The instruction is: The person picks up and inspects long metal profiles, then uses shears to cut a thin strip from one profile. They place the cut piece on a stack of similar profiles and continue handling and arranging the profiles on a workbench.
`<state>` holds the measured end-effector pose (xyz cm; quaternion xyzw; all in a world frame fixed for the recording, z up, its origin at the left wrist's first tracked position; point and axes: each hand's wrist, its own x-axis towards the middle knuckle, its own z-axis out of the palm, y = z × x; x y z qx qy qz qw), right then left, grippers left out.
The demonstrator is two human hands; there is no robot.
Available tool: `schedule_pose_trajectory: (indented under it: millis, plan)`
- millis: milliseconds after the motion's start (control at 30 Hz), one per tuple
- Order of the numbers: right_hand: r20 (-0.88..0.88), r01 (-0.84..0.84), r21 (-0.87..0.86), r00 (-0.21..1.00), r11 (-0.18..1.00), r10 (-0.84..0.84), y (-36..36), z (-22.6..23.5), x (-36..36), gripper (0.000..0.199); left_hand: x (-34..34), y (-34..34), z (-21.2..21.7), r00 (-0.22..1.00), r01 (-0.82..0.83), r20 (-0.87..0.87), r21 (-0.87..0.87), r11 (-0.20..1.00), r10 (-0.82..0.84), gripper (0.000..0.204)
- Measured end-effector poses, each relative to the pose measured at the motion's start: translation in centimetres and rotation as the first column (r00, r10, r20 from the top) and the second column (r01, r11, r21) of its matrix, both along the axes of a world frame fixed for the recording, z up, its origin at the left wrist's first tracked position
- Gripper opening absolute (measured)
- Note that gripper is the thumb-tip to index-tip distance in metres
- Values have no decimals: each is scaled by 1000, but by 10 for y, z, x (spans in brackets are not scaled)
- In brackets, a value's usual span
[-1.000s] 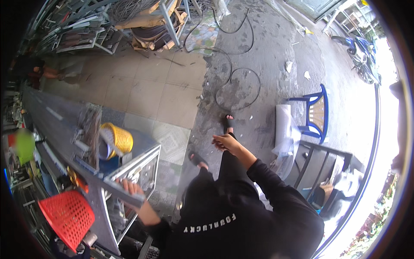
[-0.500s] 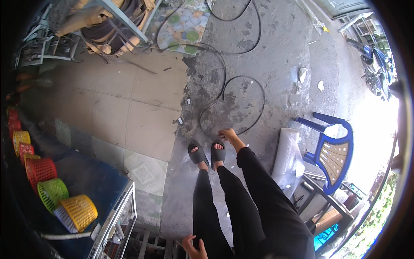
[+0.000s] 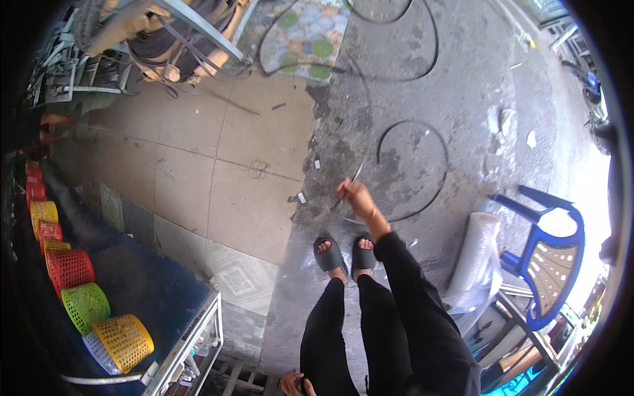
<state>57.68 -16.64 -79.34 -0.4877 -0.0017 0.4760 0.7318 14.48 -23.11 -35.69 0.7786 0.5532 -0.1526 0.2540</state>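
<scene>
My right hand (image 3: pixel 358 198) reaches forward above the concrete floor, just beyond my sandals, its fingers closed on a long, thin black strip. From the fingers the strip runs up and away, blurred by motion. A wide loop of black strip (image 3: pixel 448 158) lies on the concrete to the right of that hand. Low in the picture, beside my thigh, my left hand (image 3: pixel 296 383) is partly cut off by the lower edge. Its fingers are curled around something dark that I cannot make out against the black trousers.
Plastic baskets (image 3: pixel 122 343) line a dark blue tabletop (image 3: pixel 165 290) at left. A rack with bundled dark strips (image 3: pixel 178 49) stands far left. At right are a bubble-wrap roll (image 3: pixel 477 257) and a blue-framed chair (image 3: pixel 555 264). More black strip (image 3: pixel 437 39) curves across the far floor.
My right hand has lifted forward, pulling the strip, whose middle stretch has risen and straightened out of its curve. My left hand's fingers have curled in. The view has shifted slightly.
</scene>
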Motion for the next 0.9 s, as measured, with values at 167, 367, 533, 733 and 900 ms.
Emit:
schedule_pose_trajectory:
  millis: [167,367,533,733,900]
  plan:
    - [460,-603,31,716,797,525,-64,292,-113,10,57,24,41,823,-348,430,-134,928,371,29]
    - [419,-804,-305,369,511,830,-143,560,-195,22,133,122,133,-147,6,-234,-972,-236,961,80]
    - [486,-772,-542,35,333,873,-145,605,-210,25,108,115,216,-449,-378,376,-902,209,810,52]
    - [379,-892,-3,417,452,826,-96,696,-247,34,33,98,303,41,-49,686,-725,687,727,38]
    - [595,-854,-115,350,508,724,-84,784,-334,17,-52,68,412,124,64,878,-471,880,462,48]
